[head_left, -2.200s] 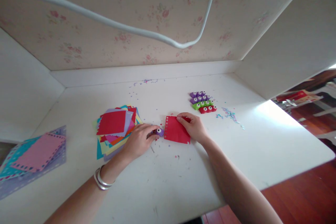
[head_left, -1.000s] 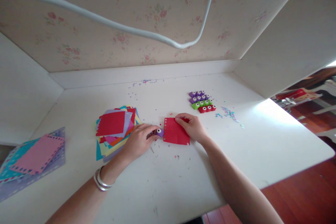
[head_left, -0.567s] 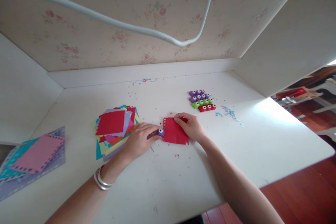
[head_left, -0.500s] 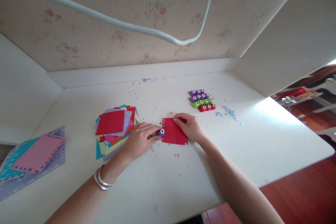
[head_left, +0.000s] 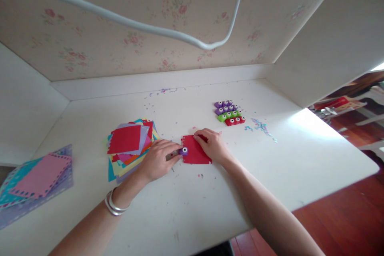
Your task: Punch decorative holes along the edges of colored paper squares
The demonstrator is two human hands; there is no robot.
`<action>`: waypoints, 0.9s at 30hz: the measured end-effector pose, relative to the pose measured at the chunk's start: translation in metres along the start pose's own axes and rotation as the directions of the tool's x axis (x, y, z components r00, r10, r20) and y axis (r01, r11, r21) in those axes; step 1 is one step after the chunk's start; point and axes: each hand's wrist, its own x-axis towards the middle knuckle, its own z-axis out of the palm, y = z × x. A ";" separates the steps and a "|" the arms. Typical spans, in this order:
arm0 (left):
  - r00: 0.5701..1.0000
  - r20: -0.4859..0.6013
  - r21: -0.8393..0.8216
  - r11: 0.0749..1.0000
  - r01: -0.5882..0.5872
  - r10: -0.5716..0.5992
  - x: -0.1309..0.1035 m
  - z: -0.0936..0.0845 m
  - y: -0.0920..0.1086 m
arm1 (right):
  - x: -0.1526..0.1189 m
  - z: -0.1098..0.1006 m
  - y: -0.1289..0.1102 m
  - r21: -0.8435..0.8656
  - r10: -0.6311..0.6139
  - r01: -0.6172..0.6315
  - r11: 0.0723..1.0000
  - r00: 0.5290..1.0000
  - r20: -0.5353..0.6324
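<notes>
A red sheet of paper [head_left: 196,153] lies on the white table, with a row of small punched holes along its left edge. My left hand [head_left: 157,160] is closed, thumb and fingers gripping a small purple paper punch [head_left: 184,151] with an eye-like top. The punch sits at the paper's left edge; whether the edge is inside its slot, I cannot tell. My right hand [head_left: 212,144] holds the sheet by its upper right part, fingers pressed together on it. Tiny red bits lie near the paper.
To the left of my left hand lies a pile of coloured paper [head_left: 124,140]. Further left are punched sheets [head_left: 45,174]. Several purple, green and red punches [head_left: 229,113] stand in rows at the right, beside scattered confetti [head_left: 261,126]. A white cable [head_left: 168,34] hangs overhead.
My left hand and the punch stay at the sheet's left edge, with small shifts in position. The paper and my right hand have moved slightly left in view; the whole view has shifted a little too.
</notes>
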 end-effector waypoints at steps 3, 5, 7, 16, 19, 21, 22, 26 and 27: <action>1.000 -0.002 -0.003 1.000 -0.007 0.007 0.000 0.000 0.000 | 0.000 0.000 0.000 -0.004 -0.001 0.001 1.000 1.000 -0.012; 1.000 0.003 -0.007 1.000 -0.008 0.008 0.000 0.000 0.001 | 0.001 0.000 0.000 -0.005 0.004 -0.004 1.000 1.000 -0.015; 1.000 0.009 -0.013 1.000 -0.009 0.009 0.000 -0.002 0.001 | 0.001 -0.001 0.000 -0.004 0.005 -0.005 1.000 1.000 -0.015; 0.999 0.038 -0.036 0.999 -0.037 0.039 -0.003 -0.005 0.005 | 0.001 0.000 0.002 -0.018 0.000 0.000 1.000 1.000 -0.018; 0.998 0.048 -0.036 0.998 -0.050 0.051 -0.003 -0.005 0.006 | 0.001 0.001 0.003 -0.018 -0.002 0.002 1.000 1.000 -0.013; 0.997 0.046 -0.036 0.998 -0.057 0.059 -0.002 -0.005 0.006 | 0.001 0.001 0.003 -0.018 -0.003 0.003 1.000 1.000 -0.014; 0.997 0.043 -0.035 0.998 -0.059 0.060 -0.002 -0.006 0.006 | 0.001 0.001 0.003 -0.018 -0.003 0.003 1.000 1.000 -0.014; 0.997 0.045 -0.034 0.998 -0.053 0.055 -0.002 -0.007 0.006 | 0.001 0.000 0.002 -0.016 -0.008 0.007 1.000 1.000 -0.016; 0.998 0.047 -0.034 0.998 -0.051 0.053 -0.002 -0.007 0.006 | 0.001 0.000 0.002 -0.016 -0.009 0.009 1.000 1.000 -0.016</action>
